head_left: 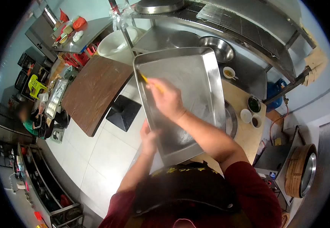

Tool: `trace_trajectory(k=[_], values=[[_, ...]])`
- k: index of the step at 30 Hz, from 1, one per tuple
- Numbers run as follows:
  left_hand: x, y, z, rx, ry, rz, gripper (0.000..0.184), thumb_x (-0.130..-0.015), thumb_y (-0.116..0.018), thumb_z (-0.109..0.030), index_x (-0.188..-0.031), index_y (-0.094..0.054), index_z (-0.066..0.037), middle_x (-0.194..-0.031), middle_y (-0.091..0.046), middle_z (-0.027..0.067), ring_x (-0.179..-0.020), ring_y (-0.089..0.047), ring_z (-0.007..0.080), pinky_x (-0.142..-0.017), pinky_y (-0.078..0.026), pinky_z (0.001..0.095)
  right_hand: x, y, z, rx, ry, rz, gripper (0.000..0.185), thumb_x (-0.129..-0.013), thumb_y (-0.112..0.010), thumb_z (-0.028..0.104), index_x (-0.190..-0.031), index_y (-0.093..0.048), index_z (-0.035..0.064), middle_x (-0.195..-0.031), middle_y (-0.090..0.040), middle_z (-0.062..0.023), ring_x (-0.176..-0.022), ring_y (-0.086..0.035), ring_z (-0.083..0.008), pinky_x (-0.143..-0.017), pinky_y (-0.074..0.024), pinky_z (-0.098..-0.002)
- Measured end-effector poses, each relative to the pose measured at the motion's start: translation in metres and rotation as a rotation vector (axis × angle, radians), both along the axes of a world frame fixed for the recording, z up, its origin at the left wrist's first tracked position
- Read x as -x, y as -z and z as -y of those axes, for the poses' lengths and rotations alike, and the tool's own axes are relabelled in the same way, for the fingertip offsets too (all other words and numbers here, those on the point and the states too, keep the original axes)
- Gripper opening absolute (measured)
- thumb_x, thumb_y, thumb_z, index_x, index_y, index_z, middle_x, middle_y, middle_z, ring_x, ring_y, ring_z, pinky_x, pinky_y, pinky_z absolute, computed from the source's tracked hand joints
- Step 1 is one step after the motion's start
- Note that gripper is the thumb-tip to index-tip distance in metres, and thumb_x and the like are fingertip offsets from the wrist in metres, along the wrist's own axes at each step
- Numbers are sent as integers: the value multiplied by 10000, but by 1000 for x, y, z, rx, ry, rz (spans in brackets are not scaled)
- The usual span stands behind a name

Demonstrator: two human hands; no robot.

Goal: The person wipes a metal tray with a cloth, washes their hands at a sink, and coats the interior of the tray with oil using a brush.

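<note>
A large rectangular metal tray [191, 78] with raised walls is tilted in front of me. At its left side, my left hand [148, 139] grips the rim, fingers outside and thumb toward the inside. My right hand [166, 99] is over the tray, closed around a thin brush with a yellow handle [145, 78]. The brush's dark head is close to the upper left wall; whether it touches the metal is hard to tell. A greyish smeared sheen covers the tray's bottom.
A wooden tabletop [96, 89] stands left, beside a white bin [117, 41]. Behind the tray, a metal shelf holds a steel bowl [219, 47]. Small bowls, one with greens [254, 103], sit on the right counter. A bamboo steamer [298, 171] is lower right. Another person [32, 119] is far left.
</note>
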State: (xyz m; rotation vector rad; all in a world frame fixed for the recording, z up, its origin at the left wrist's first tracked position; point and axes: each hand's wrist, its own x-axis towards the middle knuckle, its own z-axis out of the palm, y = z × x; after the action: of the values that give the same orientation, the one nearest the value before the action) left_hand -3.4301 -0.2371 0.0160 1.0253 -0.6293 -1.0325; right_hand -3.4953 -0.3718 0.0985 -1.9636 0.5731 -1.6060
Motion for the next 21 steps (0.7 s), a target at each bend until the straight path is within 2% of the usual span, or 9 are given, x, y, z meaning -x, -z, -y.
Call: trace_trajectory(k=[2,4,5,7,12,14,15,17,21], values=[[-1,-2,-3,-12,-16,-26,556,-664,-532,-19,-1220,-501,-10,-1039,-581,42,-902,-550,143,-775,-447,254,-2,-2,0,2,-26,7,162,-886,-545,69,-1009,-630,7,-886,-682,-109,-832,-653,-153,-750,-499,-249],[2,-8,-6,-32,-35,-52,561,-661,-532,-12,-1221,-500,-5,-1054,-582,49,-921,-550,148,-792,-444,257,-5,9,16,-28,-55,188,185,-900,-529,53,-1053,-610,-10,-896,-684,-105,-855,-647,-141,-762,-496,-237],[5,-14,-5,-59,-62,-27,555,-634,-530,-72,-1184,-502,1,-1028,-579,61,-911,-547,170,-808,-435,278,-6,11,22,-27,-59,187,185,-900,-529,53,-1053,-610,-10,-896,-684,-105,-855,-647,-141,-762,-496,-237],[4,-17,-3,-76,-90,-1,558,-606,-529,-132,-1146,-505,6,-1001,-576,72,-902,-545,192,-824,-426,298,-8,14,38,-430,-52,391,218,-913,-533,72,-1099,-578,-33,-889,-681,-99,-867,-643,-136,-782,-488,-228],[4,-19,-2,-62,-59,23,565,-608,-517,-115,-1159,-496,11,-1036,-571,78,-939,-537,197,-839,-421,300,19,43,69,-479,11,546,276,-921,-523,88,-1126,-520,-97,-1005,-620,-173,-921,-634,-239,-891,-493,-316],[3,-16,-2,-62,-63,23,572,-609,-515,-111,-1168,-493,10,-1047,-569,81,-948,-537,199,-844,-420,301,33,46,81,-551,50,872,281,-919,-518,83,-1158,-526,-64,-1076,-613,-166,-978,-622,-256,-888,-488,-314],[2,-14,-3,-64,-64,22,579,-610,-514,-107,-1177,-489,9,-1058,-567,84,-957,-536,201,-849,-419,302,41,44,86,-586,85,898,306,-924,-495,70,-1198,-479,-66,-1175,-543,-208,-1001,-606,-327,-922,-488,-377],[0,-10,-5,-19,-44,-6,595,-626,-532,-76,-1214,-485,3,-1081,-567,78,-972,-537,189,-846,-428,297,54,40,97,-541,212,976,306,-927,-497,83,-1191,-483,-70,-1200,-526,-214,-1025,-598,-318,-940,-469,-374],[5,-11,-5,25,-19,-91,626,-634,-549,-36,-1255,-478,-11,-1093,-571,71,-984,-539,179,-837,-436,289,54,30,96,-609,248,1030,396,-941,-494,172,-1237,-426,-83,-1187,-518,-203,-1088,-557,-302,-992,-421,-377]])
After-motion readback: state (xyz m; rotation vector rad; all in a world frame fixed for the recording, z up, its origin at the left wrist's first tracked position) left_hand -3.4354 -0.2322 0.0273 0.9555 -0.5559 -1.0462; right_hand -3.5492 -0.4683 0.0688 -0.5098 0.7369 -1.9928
